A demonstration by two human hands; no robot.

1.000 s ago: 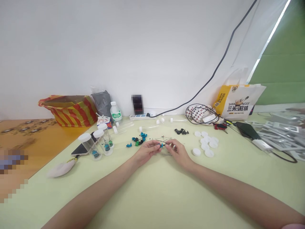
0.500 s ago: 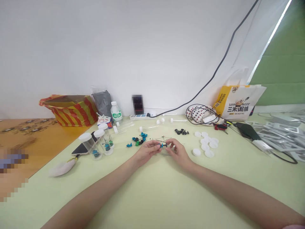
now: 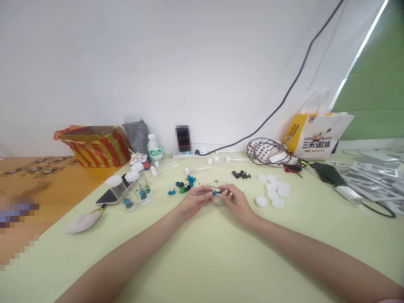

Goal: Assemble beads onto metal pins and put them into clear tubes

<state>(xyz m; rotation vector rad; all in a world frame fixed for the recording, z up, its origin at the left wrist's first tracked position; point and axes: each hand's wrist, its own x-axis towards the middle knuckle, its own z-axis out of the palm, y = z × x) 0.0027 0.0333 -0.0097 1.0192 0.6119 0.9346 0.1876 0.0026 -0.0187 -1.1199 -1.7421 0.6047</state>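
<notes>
Between my two hands is a small blue part [image 3: 214, 192] with a black piece at its right end. My left hand [image 3: 198, 199] is closed, pinching the blue part by its left side. The fingers of my right hand [image 3: 235, 202] are closed on the black piece [image 3: 220, 192]. Thin wires [image 3: 216, 182] show just beyond my fingertips. To the left of my hands lie several loose blue and green parts [image 3: 185, 184], with a single blue part [image 3: 171, 192] apart from them. Farther back on the right is a cluster of small black parts [image 3: 241, 174].
White round caps [image 3: 272, 195] lie right of my right hand. Lidded clear tubes [image 3: 116, 182] stand at left near a phone [image 3: 109, 197] and a pink pouch [image 3: 84, 223]. Clear tubes [image 3: 198, 169] lie at the back. A cable [image 3: 277, 109] crosses the wall; white frames [image 3: 375, 181] pile at right.
The view has shifted very slightly. Both hands keep their hold on the small blue part and its black piece, with no other clear movement.
</notes>
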